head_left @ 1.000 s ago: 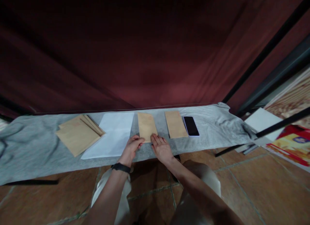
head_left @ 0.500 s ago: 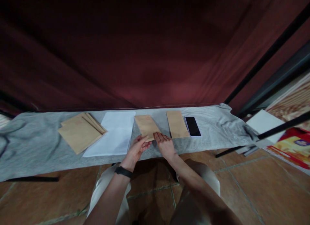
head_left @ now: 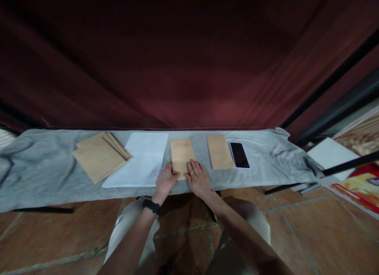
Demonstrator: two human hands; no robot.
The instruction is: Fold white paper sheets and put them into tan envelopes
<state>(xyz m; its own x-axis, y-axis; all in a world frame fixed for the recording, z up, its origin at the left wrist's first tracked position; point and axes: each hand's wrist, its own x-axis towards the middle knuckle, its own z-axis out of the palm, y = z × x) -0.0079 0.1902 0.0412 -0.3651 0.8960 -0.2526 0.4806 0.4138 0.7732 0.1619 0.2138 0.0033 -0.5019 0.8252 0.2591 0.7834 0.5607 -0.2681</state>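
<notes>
Grip: both hands flat and open on my envelope (head_left: 182,155); left hand (head_left: 165,181) at its near-left corner, right hand (head_left: 197,178) pressing its near end.
Place: middle of the cloth (head_left: 44,176), near the front edge.
Axis: long side runs away from me.
Neighbours: paper (head_left: 142,160) left, second envelope (head_left: 219,151) and phone (head_left: 239,155) right.

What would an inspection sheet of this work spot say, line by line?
Surface: long table under a wrinkled grey cloth.
Job's things: brown envelope lying flat under both hands.
Clutter: envelope stack, white paper, second envelope, dark phone.
Hands: left hand with fingers on the envelope's near left edge; right hand flat on its near right corner.
Cables: nothing seen.
Surroundings: dark red curtain, tiled floor, printed sheets at right.
</notes>
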